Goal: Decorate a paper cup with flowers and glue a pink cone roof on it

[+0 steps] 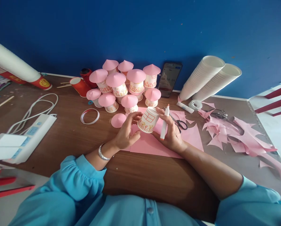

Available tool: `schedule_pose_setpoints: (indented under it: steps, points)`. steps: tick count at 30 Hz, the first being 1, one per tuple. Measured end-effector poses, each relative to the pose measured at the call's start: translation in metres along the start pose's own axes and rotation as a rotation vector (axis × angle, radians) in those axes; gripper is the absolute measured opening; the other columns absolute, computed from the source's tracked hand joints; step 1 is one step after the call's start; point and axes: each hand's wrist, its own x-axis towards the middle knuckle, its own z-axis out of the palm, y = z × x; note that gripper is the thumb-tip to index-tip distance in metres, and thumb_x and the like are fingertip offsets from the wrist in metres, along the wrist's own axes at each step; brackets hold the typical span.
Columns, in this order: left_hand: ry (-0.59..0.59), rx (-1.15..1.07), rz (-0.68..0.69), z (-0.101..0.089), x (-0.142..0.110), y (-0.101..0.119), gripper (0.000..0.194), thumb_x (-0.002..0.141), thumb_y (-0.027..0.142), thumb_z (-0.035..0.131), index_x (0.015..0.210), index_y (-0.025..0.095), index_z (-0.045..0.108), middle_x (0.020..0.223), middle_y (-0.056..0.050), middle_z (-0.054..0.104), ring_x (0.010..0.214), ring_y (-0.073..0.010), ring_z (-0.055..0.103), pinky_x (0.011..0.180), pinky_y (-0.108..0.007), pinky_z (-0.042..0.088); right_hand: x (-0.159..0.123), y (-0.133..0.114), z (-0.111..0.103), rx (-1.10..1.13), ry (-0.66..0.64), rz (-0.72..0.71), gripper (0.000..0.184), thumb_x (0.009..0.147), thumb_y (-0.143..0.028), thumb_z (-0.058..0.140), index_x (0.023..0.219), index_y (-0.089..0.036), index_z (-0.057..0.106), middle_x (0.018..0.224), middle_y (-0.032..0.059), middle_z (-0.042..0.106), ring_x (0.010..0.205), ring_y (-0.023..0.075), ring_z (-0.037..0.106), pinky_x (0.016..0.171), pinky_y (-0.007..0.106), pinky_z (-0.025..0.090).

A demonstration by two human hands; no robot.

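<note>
A white paper cup (146,123), upside down and slightly tilted, is held between my hands above pink paper. It bears a red window grid and orange-yellow flowers with grass strokes. My left hand (128,130) has its curled fingers at the cup's left side, thumb low near the rim. On the other side, my right hand (172,133) steadies the cup with fingertips and thumb. A white marker (164,124) with orange ends is also tucked in its fingers. Under the hands lie pink sheets (189,138); black-handled scissors (182,125) rest partly hidden beside my right hand.
Decorated cups with pink cone roofs (116,80) stand in a stacked group behind. A phone (170,80) leans on the wall near stacked white cups (201,78). Pink scraps (225,128) lie right; a tape roll (90,116) and power strip (31,138) are left.
</note>
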Motion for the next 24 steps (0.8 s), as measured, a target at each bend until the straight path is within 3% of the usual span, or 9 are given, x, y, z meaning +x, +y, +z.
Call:
schedule_pose_setpoints:
  steps: [6,10,13,15,18,21,24]
  points:
    - [-0.076,-0.206,-0.139,-0.004,0.002,0.006,0.054,0.096,0.041,0.063,0.144,0.024,0.044,0.143,-0.013,0.053,0.132,-0.0271,0.053,0.108,-0.042,0.046,0.002,0.0,-0.001,-0.001,0.004,0.003,0.079,0.091,-0.04,0.075,0.155,-0.027,0.029,0.157,0.0163,0.05,0.145,0.0304,0.051,0.113,0.053,0.053]
    - [-0.133,-0.22,-0.218,-0.002,0.003,0.009,0.058,0.09,0.041,0.072,0.141,0.022,0.049,0.139,-0.014,0.059,0.128,-0.0295,0.058,0.107,-0.044,0.049,0.001,-0.001,0.0,0.01,-0.022,-0.047,0.076,0.093,-0.033,0.072,0.155,-0.024,0.029,0.157,0.0188,0.048,0.146,0.0291,0.05,0.113,0.051,0.053]
    - [-0.102,-0.263,-0.286,-0.001,0.004,0.008,0.064,0.084,0.037,0.08,0.138,0.021,0.05,0.139,-0.013,0.062,0.127,-0.0316,0.06,0.104,-0.046,0.052,0.004,-0.005,-0.006,-0.064,-0.095,-0.098,0.074,0.094,-0.025,0.068,0.156,-0.022,0.027,0.159,0.0206,0.046,0.147,0.0298,0.048,0.112,0.053,0.052]
    - [-0.066,-0.327,-0.331,-0.001,0.006,0.008,0.062,0.083,0.037,0.08,0.136,0.021,0.051,0.137,-0.013,0.064,0.127,-0.0323,0.062,0.103,-0.046,0.054,0.01,-0.006,-0.018,-0.173,-0.131,-0.132,0.07,0.094,-0.022,0.065,0.154,-0.021,0.029,0.158,0.0212,0.046,0.146,0.0318,0.049,0.109,0.054,0.053]
    - [-0.041,-0.367,-0.347,-0.003,0.011,0.008,0.057,0.083,0.039,0.079,0.131,0.019,0.054,0.134,-0.013,0.067,0.128,-0.0331,0.062,0.104,-0.047,0.054,0.029,0.004,-0.045,-0.407,-0.104,-0.134,0.058,0.097,-0.019,0.06,0.149,-0.02,0.038,0.156,0.02,0.049,0.137,0.0322,0.058,0.096,0.047,0.057]
    - [-0.054,-0.346,-0.346,-0.004,0.014,0.008,0.057,0.084,0.039,0.078,0.131,0.02,0.053,0.135,-0.013,0.067,0.128,-0.0322,0.062,0.105,-0.046,0.053,0.054,0.03,-0.071,-0.711,-0.123,-0.223,0.041,0.1,-0.013,0.049,0.14,-0.021,0.048,0.155,0.0156,0.053,0.126,0.029,0.065,0.085,0.04,0.054]
    - [-0.062,-0.29,-0.339,-0.004,0.013,0.005,0.055,0.083,0.038,0.078,0.129,0.021,0.053,0.132,-0.012,0.066,0.123,-0.0294,0.063,0.104,-0.046,0.053,0.077,0.066,-0.085,-0.964,-0.229,-0.379,0.033,0.099,-0.011,0.049,0.131,-0.019,0.054,0.156,0.0154,0.052,0.128,0.0278,0.061,0.085,0.039,0.049]
